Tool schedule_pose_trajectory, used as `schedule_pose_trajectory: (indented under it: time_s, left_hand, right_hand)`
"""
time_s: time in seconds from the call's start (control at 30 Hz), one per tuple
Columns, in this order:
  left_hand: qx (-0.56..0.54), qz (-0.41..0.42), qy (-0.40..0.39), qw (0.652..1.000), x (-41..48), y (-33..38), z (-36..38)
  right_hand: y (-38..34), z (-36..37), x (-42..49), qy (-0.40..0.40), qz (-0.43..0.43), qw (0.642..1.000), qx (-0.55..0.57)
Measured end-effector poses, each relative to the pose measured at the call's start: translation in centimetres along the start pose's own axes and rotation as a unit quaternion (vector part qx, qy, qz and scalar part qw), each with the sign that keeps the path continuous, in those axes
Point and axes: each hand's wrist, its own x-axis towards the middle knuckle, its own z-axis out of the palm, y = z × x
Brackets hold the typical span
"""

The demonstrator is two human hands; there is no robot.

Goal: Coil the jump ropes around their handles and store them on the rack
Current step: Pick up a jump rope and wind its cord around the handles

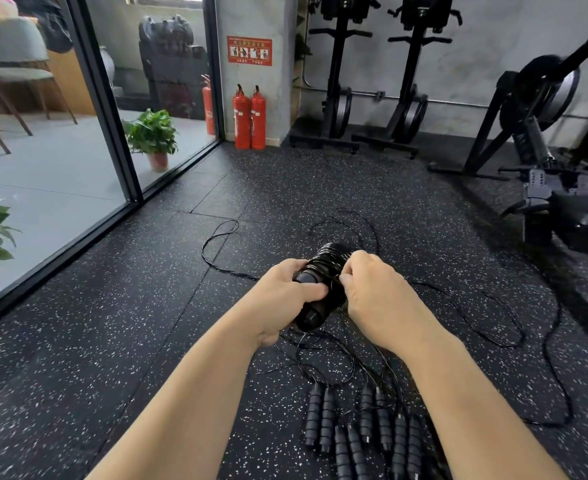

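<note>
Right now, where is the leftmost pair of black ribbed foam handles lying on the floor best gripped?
Take the leftmost pair of black ribbed foam handles from above, around their ribbed mid-length. They lie flat, side by side, cords at the far ends; the left hand and right hand are busy with the black wound bundle.

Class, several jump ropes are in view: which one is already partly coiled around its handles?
The jump rope in the hands: left hand grips its handles, right hand pinches the cord. The other ropes' handles lie on the floor, cords loose.
</note>
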Motion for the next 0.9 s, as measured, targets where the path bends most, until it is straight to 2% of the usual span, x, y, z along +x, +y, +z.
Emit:
schedule_pose_trajectory:
  time_s: [0.27, 0.4, 0.5, 0.67, 0.83, 0.9]
  left_hand:
    - [-0.12, -0.024, 0.021, 0.992, 0.7, -0.1, 1.2]
    - [-0.14, -0.005, 0.033, 0.99, 0.9, -0.2, 2.1]
    - [-0.141, 0.006, 0.047, 0.989, 1.0, -0.3, 2.2]
    - [-0.143, 0.005, 0.05, 0.988, 0.9, -0.4, 2.2]
    - [-0.152, 0.02, 0.057, 0.987, 1.2, -0.5, 1.9]
    - [-0.151, 0.019, 0.059, 0.987, 1.2, -0.6, 2.0]
  right_hand:
    - [0.9, 0.0, 0.5, 0.047, 0.054, 0.996, 0.056]
    - [1.3, -0.1, 0.7, 0.073, 0.084, 0.989, 0.098]
    - [1.6, 0.0, 0.9, 0.089, 0.067, 0.985, 0.131]
    - [2.1, 0.4, 1.2, 0.121, 0.063, 0.97, 0.202]
    - [2.4, -0.3, 1.2, 0.16, 0.086, 0.934, 0.307]
    - [2.6, -0.7, 1.1, 0.187, 0.089, 0.927, 0.314]
